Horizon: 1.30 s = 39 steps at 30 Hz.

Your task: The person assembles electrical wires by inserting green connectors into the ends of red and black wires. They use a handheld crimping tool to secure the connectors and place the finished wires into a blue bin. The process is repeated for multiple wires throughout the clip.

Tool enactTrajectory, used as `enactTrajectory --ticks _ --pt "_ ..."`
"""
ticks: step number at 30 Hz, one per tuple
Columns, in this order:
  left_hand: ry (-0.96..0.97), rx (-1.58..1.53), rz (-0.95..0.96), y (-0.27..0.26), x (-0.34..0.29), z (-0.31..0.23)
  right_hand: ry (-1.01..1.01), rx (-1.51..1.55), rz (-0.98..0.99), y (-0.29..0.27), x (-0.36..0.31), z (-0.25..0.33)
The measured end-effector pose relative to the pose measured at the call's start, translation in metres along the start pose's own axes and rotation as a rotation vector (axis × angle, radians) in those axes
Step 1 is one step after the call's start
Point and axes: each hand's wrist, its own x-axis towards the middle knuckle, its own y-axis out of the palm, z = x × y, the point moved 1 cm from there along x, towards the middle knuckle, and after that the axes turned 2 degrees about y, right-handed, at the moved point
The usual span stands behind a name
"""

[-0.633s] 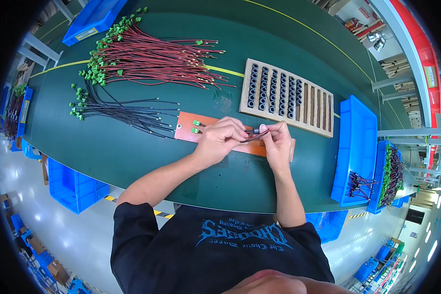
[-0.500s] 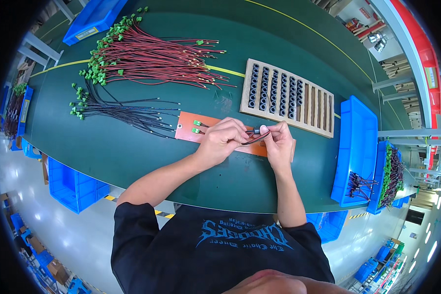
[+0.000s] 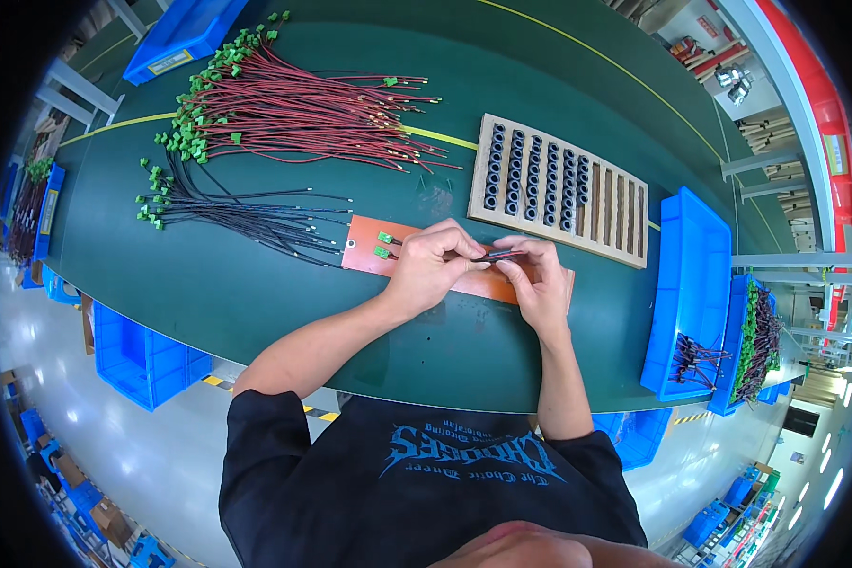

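Over an orange board (image 3: 363, 248) on the green table, my two hands meet at a pair of thin black and red wires (image 3: 505, 254). My left hand (image 3: 428, 262) pinches them from one side. With thumb and fingertips, my right hand (image 3: 537, 281) grips the same wires from the other; any ring core inside that grip is hidden. Two green connectors (image 3: 385, 239) lie on the board beside my left hand, their leads running under its fingers. Just beyond my right hand stands a wooden rack (image 3: 478, 175) with rows of black ring cores (image 3: 532, 180).
A bundle of red wires (image 3: 303, 118) with green connectors lies at the far left, and black wires (image 3: 246, 220) lie nearer. On the right are a long blue tray (image 3: 680, 256) with a few wired pieces and a fuller blue bin (image 3: 729, 393). Another blue tray (image 3: 185, 43) stands far left.
The black ring core that showed between my fingers is now out of sight. The loop of wire has drawn in, and my hands have come closer together.
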Motion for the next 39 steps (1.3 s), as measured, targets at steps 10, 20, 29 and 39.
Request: enactTrajectory --ticks 10,20,29,39 --pt "0.1 0.073 0.173 -0.009 0.0 -0.01 0.064 0.049 -0.005 -0.007 -0.002 -0.006" --pt "-0.073 -0.138 0.201 -0.005 0.006 -0.006 0.154 0.1 0.021 0.002 -0.001 0.009" --pt "-0.112 -0.112 0.209 -0.006 0.003 -0.007 0.103 0.114 -0.083 -0.002 -0.001 0.001" --pt "-0.24 0.096 0.261 -0.005 0.0 -0.021 0.155 0.052 -0.33 -0.021 0.001 0.006"
